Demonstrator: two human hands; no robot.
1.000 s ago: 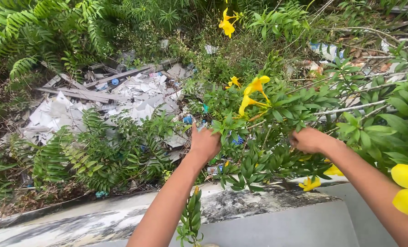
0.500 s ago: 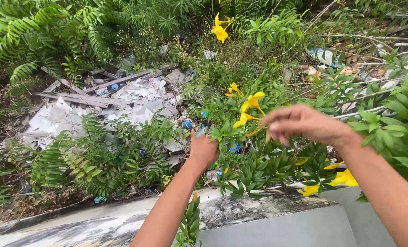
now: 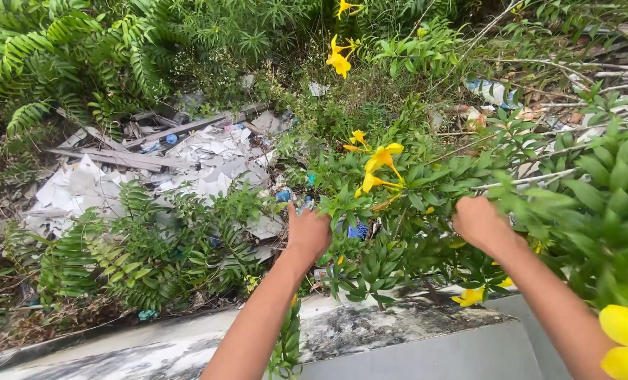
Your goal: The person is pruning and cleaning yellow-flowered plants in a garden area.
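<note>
- The fingers of the left hand (image 3: 308, 232) are curled shut around a leafy shoot of the flowering shrub (image 3: 398, 211); the fingers of the right hand (image 3: 479, 222) are buried in the foliage, so I cannot tell whether they are gripping or loose.
- The setting is outdoors, seen from above: a weathered concrete ledge (image 3: 398, 324) runs along the bottom, with overgrown ground falling away beyond it.
- At far left, ferns (image 3: 54, 49) fill the upper corner, and more fern fronds (image 3: 138, 246) spread just beyond the ledge.
- Between them lies a heap of broken pale sheets and grey planks (image 3: 159, 158), with small blue scraps of litter among it.
- The shrub rises between the two hands; its yellow trumpet flowers (image 3: 381, 165) stand just above and between them, near both hands but touching neither.
- The left forearm reaches up from the bottom centre, back of the hand toward the camera.
- The right forearm comes in from the bottom right corner, angled up and to the left, knuckles uppermost.
- A large yellow bloom (image 3: 627, 341) sits close to the camera at the lower right edge.
</note>
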